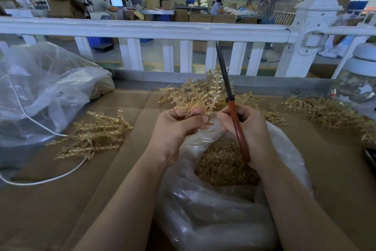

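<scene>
The left grip (175, 126) pinched a branched amber plastic sprue (195, 96); the right grip (251, 128) clasped red-handled scissors (238, 128). Beneath lay a crinkled clear bag (213, 210).

Present were one left hand (177, 128), one right hand (256, 131), one red-handled blade (237, 122), one held sprue (193, 100); three sprue heaps: left heap (97, 135), far heap (271, 114), right heap (325, 112); two clear bags: left bag (40, 92), near bag (213, 216).
</scene>
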The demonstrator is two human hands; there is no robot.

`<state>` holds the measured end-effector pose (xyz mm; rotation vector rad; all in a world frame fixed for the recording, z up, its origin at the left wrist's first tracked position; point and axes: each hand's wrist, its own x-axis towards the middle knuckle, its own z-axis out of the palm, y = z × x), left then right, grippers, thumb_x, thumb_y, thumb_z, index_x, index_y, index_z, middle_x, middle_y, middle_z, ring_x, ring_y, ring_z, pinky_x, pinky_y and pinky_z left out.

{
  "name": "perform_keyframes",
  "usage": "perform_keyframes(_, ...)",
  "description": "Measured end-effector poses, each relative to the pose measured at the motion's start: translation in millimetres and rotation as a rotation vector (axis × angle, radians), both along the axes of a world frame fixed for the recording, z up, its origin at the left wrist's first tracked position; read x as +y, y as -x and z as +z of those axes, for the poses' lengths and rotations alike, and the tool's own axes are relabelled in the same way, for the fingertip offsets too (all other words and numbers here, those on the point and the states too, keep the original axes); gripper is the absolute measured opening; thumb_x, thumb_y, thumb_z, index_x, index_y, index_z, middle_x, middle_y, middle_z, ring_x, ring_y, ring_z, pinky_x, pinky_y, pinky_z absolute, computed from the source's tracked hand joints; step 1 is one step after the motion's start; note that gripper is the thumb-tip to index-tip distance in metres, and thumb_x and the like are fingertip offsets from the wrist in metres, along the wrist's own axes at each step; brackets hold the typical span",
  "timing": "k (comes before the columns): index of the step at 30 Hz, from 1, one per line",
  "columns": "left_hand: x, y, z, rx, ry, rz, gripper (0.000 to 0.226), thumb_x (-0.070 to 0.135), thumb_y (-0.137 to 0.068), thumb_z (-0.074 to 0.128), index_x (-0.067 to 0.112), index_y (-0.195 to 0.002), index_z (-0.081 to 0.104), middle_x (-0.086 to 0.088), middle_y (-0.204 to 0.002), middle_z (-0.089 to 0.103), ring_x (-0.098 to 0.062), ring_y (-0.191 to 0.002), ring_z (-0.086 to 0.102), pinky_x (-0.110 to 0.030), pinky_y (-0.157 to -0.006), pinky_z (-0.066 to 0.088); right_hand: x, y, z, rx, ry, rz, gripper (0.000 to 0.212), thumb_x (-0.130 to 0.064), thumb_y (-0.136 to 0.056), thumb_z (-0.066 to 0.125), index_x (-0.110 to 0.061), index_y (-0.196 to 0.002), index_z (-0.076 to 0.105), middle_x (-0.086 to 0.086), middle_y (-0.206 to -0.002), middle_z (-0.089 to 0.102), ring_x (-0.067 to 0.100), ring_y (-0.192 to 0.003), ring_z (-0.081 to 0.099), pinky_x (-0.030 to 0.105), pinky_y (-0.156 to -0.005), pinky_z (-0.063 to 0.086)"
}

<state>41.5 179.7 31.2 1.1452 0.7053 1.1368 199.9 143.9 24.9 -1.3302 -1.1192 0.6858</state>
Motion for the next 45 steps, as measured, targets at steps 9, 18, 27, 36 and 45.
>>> perform_keyframes(9,2,2,-2,0.002,-0.006,-0.015,0.017,-0.003,-0.07,0.078,0.014,-0.072,0.074,0.0,-0.065,0.068,-0.01,-0.059,0.064,-0.02,-0.06,0.045,-2,2,3,0.042,0.002,0.017,0.007,-0.016,-0.087,0.076,-0.017,-0.081,0.072,-0.001,-0.062,0.068,0.011,-0.061,0.065,0.035,-0.076,0.058)
perform_keyframes(18,1,0,-4,0.055,-0.011,-0.079,0.017,-0.009,-0.074,0.074,0.008,-0.078,0.071,-0.004,-0.065,0.068,-0.011,-0.057,0.063,-0.022,-0.062,0.045,-2,3,5,0.067,-0.015,0.023,0.02,-0.017,-0.085,0.079,-0.029,-0.068,0.077,-0.003,-0.062,0.069,0.009,-0.059,0.065,0.023,-0.066,0.057)
perform_keyframes(27,6,0,-11,0.137,-0.05,-0.118,0.015,-0.004,-0.072,0.077,0.007,-0.082,0.075,-0.006,-0.073,0.071,-0.013,-0.069,0.065,-0.02,-0.064,0.049,-1,1,3,0.076,-0.078,-0.013,0.021,-0.011,-0.085,0.078,-0.028,-0.073,0.074,-0.012,-0.07,0.073,0.0,-0.065,0.068,0.011,-0.064,0.052)
perform_keyframes(36,3,-2,-10,0.167,-0.171,0.126,0.066,0.043,-0.073,0.08,0.019,-0.128,0.053,-0.001,-0.11,0.07,-0.011,-0.096,0.07,-0.023,-0.077,0.057,-1,-5,4,0.187,-0.164,-0.023,0.03,-0.003,-0.087,0.073,-0.027,-0.07,0.074,-0.003,-0.071,0.073,0.003,-0.055,0.063,0.015,-0.055,0.05)
perform_keyframes(45,8,3,-10,0.903,-1.103,0.655,0.035,0.04,-0.096,0.053,0.027,-0.127,0.066,0.0,-0.123,0.058,-0.018,-0.102,0.046,-0.033,-0.081,0.029,-2,-5,1,0.06,-0.2,0.039,0.038,0.0,-0.087,0.071,-0.035,-0.07,0.075,-0.01,-0.063,0.066,0.001,-0.054,0.056,0.014,-0.055,0.047)
